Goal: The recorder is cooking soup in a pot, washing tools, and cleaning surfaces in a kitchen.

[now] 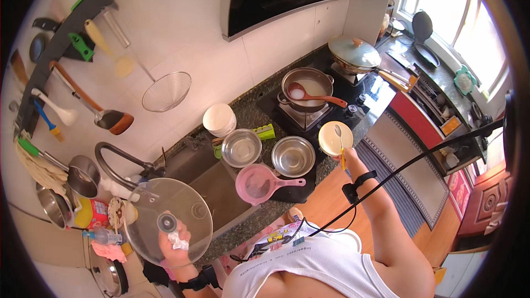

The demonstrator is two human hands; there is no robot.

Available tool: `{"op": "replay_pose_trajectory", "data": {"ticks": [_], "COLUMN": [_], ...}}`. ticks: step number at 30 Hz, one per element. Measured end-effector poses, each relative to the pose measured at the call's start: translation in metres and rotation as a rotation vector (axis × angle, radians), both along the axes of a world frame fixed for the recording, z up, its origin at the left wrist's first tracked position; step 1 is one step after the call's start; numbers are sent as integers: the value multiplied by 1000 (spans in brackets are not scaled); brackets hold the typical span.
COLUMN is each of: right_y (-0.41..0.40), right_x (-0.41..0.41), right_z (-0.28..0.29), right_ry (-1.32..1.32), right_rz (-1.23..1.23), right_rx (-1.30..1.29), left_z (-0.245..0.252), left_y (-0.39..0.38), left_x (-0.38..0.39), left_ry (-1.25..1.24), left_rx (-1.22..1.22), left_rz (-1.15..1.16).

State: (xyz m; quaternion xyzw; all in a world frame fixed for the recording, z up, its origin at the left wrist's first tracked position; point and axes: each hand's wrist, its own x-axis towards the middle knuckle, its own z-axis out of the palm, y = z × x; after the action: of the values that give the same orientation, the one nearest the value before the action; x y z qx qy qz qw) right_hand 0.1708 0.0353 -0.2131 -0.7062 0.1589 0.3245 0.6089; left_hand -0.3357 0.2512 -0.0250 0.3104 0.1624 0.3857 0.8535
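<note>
At the lower left, my left hand (174,241) is curled by the hub of a large glass pot lid (145,207), seen partly through the glass. A crumpled white tissue (179,241) is in that hand. To the right, my right hand (350,156) grips a small pale yellow bowl (329,138) at the counter edge. A spoon (342,149) with a yellow handle lies across this bowl, its handle held at the rim. Ahead, a two-handled pot (285,80) on the stove contains whitish liquid. A reddish-brown ladle (316,97) rests in the pot, its handle over the rim.
Two steel basins (293,156) and a pink handled strainer (253,184) stand between my hands. Stacked white bowls (218,119) are behind them. Below the faucet (120,147) lies the sink (215,186). A lidded wok (354,54) occupies the far burner. A black cable (405,165) crosses the right side.
</note>
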Motion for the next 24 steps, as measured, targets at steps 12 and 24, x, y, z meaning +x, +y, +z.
{"op": "replay_pose_trajectory", "data": {"ticks": [12,24], "right_y": [20,9], "right_x": [18,45], "right_z": [-10,58], "right_ry": [85,-1029], "right_rz": [233,170], "right_rx": [-4,-443], "left_z": [-27,-34], "left_y": [-28,-25], "left_x": [47,57], "left_ry": [18,35], "left_rx": [-302,-250], "left_rz": [94,136]}}
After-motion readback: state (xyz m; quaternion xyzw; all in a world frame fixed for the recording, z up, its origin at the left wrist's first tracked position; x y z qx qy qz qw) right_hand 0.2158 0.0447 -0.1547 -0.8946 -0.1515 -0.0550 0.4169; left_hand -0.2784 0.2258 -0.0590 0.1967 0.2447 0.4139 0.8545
